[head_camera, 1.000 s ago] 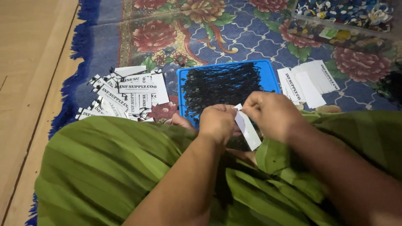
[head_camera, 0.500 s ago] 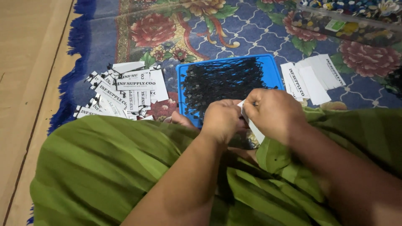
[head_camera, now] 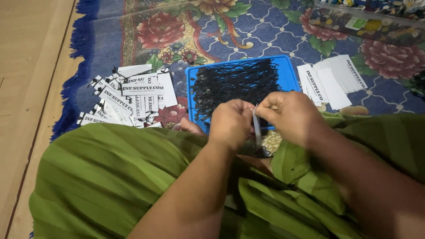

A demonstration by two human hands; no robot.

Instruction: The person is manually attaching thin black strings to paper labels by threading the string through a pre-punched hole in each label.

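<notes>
Tag (head_camera: 256, 126) pinched upright between both hands' fingers (head_camera: 265, 106).

White rectangular tags (head_camera: 128, 99) piled left (black print), smaller stack (head_camera: 332, 79) right

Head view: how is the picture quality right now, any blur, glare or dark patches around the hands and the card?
Head view: light is dim and warm, no glare; the white paper card shows edge-on, slightly soft, between the left hand and right hand; shadow darkens the green striped cloth beneath them; the blue plastic tray of black strings and the floral rug read clearly; the top right corner is dark.
</notes>
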